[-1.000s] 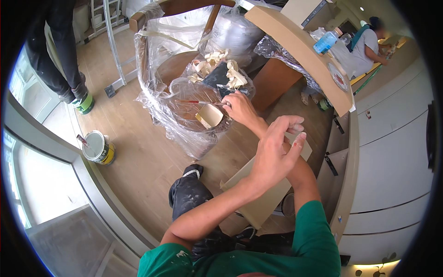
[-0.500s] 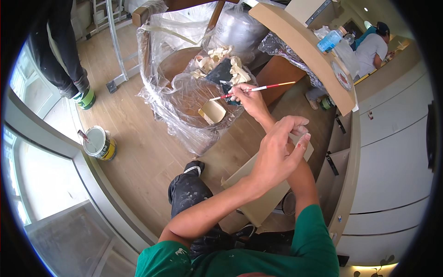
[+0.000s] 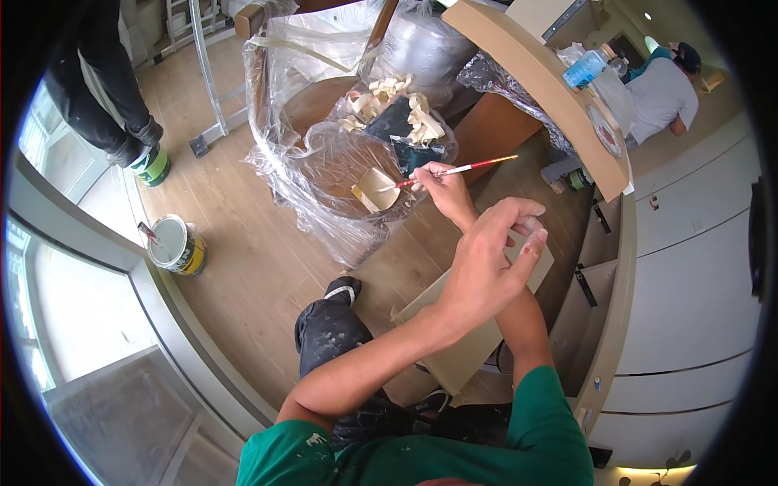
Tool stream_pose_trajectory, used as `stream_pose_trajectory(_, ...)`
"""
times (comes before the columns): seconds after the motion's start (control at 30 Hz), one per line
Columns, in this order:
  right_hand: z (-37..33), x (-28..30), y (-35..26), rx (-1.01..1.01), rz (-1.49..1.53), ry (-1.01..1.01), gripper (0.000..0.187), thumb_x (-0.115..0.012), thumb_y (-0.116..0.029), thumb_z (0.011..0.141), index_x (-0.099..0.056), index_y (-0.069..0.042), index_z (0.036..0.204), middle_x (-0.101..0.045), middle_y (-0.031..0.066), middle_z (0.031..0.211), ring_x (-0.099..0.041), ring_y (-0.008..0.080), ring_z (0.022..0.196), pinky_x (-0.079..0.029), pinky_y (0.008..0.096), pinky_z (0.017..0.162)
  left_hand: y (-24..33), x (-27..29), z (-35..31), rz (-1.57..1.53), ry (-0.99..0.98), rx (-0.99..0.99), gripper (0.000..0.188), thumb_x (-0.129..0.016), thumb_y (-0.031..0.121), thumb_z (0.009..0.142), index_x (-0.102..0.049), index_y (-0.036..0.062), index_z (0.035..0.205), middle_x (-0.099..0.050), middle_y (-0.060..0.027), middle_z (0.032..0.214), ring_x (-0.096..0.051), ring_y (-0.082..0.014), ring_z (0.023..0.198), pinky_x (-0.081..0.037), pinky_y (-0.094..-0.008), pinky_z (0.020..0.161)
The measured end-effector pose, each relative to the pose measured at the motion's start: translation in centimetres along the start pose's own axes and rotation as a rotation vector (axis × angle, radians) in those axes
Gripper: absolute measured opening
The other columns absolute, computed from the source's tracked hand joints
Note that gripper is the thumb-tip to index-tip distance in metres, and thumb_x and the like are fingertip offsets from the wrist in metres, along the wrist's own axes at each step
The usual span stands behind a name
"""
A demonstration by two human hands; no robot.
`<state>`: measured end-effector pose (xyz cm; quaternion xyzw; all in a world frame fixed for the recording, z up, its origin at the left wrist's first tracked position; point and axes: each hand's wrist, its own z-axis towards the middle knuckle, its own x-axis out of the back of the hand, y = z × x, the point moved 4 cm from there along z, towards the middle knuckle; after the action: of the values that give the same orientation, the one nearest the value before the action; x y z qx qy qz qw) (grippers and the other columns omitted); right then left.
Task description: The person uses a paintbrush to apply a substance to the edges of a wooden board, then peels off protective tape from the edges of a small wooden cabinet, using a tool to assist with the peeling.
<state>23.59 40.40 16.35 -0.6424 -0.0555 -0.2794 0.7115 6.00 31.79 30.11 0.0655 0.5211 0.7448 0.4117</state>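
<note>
My right hand (image 3: 444,193) is closed around a slim paintbrush (image 3: 466,167) with a red and white handle. The brush's tip lies over a small cream-coloured carton tray (image 3: 374,191), which rests on a chair (image 3: 316,105) draped in clear plastic sheeting (image 3: 304,190). Crossing above my right forearm, my left hand (image 3: 494,263) has curved fingers and a thumb standing apart, with nothing in it. Pale smears mark its fingertips. Beyond the tray, crumpled strips of cream masking tape (image 3: 421,121) lie around a dark, flat-sided object (image 3: 389,121) on the chair.
An opened paint can (image 3: 174,243) with a brush in it stands on the floor at left. Another person's legs (image 3: 105,89) are near a stepladder (image 3: 211,81). A curved counter edge (image 3: 543,89) bears a blue bottle (image 3: 585,69); a second person (image 3: 660,93) is beyond.
My right hand has moved slightly nearer, bringing the brush tip from beyond the carton tray to over it. My left hand has barely moved. The person beyond the counter has shifted right.
</note>
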Motion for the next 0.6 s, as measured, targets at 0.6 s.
stream_pose_trajectory(0.6,-0.4,3.5,0.8,-0.067,-0.111,-0.005,0.019,-0.067,-0.015,0.101,-0.073,0.0,0.091,-0.071,0.0021,0.079,-0.056,0.0047,0.071,-0.044,0.0238,0.067,0.2,0.1,0.1,0.005,0.004,-0.013,0.025,-0.067,0.006,0.097,-0.063,-0.0028,0.119,-0.069,-0.0094,0.094,-0.066,-0.0169,0.086,-0.052,-0.0321,0.078)
